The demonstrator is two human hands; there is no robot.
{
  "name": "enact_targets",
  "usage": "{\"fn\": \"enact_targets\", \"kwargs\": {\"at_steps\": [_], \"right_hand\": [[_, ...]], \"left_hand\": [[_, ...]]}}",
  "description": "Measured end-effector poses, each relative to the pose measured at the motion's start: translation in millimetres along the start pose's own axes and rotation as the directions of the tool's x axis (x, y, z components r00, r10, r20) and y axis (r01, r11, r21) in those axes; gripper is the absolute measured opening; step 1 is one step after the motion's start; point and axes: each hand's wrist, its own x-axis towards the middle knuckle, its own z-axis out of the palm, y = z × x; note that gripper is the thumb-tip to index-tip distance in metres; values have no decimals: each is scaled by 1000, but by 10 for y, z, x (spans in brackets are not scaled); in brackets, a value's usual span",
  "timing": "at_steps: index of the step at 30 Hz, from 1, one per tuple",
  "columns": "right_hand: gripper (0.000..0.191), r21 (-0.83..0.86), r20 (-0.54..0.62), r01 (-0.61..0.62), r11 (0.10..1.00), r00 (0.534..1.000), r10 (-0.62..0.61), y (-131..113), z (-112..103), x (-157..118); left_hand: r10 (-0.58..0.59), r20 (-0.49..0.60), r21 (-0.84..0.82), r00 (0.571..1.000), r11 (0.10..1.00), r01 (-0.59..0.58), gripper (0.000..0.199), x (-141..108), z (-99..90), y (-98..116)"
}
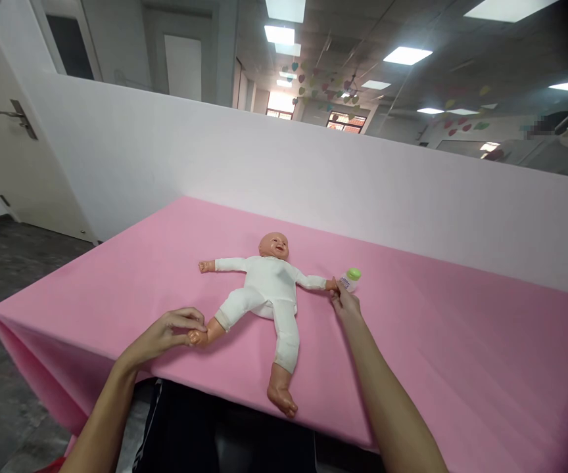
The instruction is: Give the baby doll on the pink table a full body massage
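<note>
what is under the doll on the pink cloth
The pink cloth shows around the doll and between its legs. The cloth directly beneath its torso and limbs is covered, so whether anything flat lies there cannot be seen.

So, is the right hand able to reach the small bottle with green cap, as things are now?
Probably yes: the right hand is right beside the bottle, with nothing visible blocking it, though its fingers are at the doll's hand.
</note>
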Motion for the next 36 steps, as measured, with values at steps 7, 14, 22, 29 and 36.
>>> {"fn": "enact_targets", "kwargs": {"at_steps": [7,14,22,29,36], "right_hand": [[36,-131,341,321,938,903,-262,-246,487,-342],[50,-353,592,620,701,728,-346,-166,925,-697],[27,-408,801,844,347,514,-308,38,1142,-952],[37,-422,777,807,414,557,-293,-60,1118,-845],[49,-396,484,515,760,821,-304,-301,712,-231]], "left_hand": [[152,-43,-9,988,988,-152,19,461,-41,138],[248,76,-42,966,969,-245,19,1062,86,332],[243,174,-109,954,968,-227,18,1461,266,135],[245,139,-88,959,968,-235,15,1240,250,244],[153,-15,-31,988,988,-154,14,404,191,242]]}}
